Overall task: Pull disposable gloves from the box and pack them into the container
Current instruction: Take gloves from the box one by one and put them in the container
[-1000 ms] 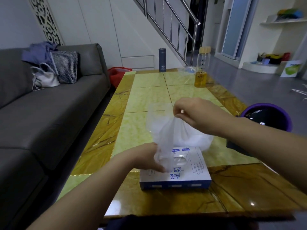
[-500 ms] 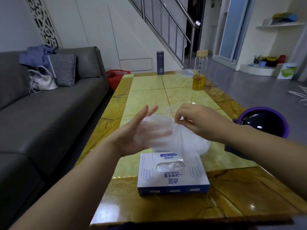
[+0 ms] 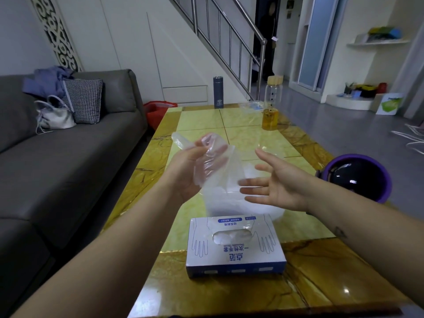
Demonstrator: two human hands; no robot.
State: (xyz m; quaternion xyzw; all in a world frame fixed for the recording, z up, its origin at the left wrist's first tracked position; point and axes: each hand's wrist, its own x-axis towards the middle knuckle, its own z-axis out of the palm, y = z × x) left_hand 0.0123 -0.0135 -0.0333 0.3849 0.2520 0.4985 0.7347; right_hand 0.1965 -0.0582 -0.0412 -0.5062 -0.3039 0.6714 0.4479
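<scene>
Right hand [image 3: 278,187] now clear of glove [image 3: 213,164]

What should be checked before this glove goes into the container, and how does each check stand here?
1. Glove held by the left hand: ok.
2. Right hand free, fingers spread: ok.
3. Container close behind the box: ok.
4. Container opening unobstructed: cannot tell; the glove and both hands cover it.
5. Glove bunched small enough to pack: not ok; it hangs loose.
6. More gloves showing in the box slot: ok.
</scene>
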